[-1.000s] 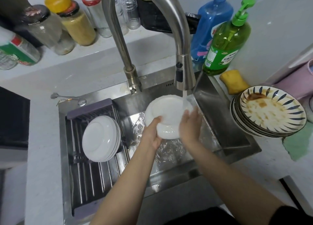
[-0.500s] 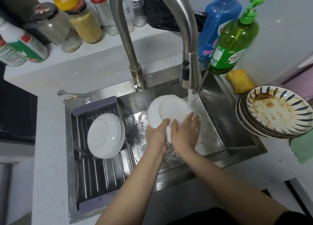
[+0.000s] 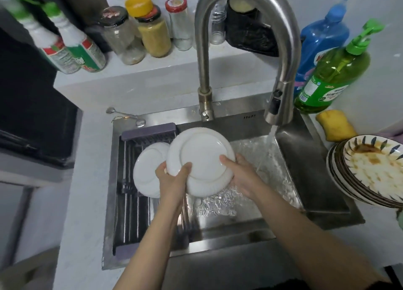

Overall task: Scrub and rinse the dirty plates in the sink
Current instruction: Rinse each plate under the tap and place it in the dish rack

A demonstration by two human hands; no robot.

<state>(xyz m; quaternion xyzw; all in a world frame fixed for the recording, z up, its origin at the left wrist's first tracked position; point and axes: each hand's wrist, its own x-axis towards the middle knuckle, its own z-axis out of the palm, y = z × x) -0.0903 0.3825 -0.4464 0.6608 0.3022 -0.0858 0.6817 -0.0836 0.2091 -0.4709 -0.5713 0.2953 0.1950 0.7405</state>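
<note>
Plate (image 3: 201, 158), white, glazed, held in both hands above the sink (image 3: 309, 180), left of the running stream from the faucet (image 3: 277, 106) and partly over the drying rack (image 3: 139, 213). Left hand (image 3: 172, 180) grips the lower-left rim, thumb curled over the upper face, fingers hidden beneath. Right hand (image 3: 239, 176) grips the lower-right rim the same way, thumb tip on the face, fingers out of sight under the edge.

Handling, by judgement: rigid ceramic, moderate weight, brittle against the steel basin, and wet glaze will be slick. Best hold is at the rim on opposite sides, thumb above and fingers below, as now; a one-hand pinch looks risky.

Orientation: round, so no true long axis. Upper face tilts toward the camera, far edge raised toward the faucet base, near edge lowest between the hands. No food marks visible on that face.

Clean white plates (image 3: 148, 169) lie stacked on the rack just beside the held one, overlapped by it in view. Dirty patterned plates (image 3: 375, 169) stacked on the desk at right, brown residue on top; yellow sponge (image 3: 335, 126) behind them.
</note>
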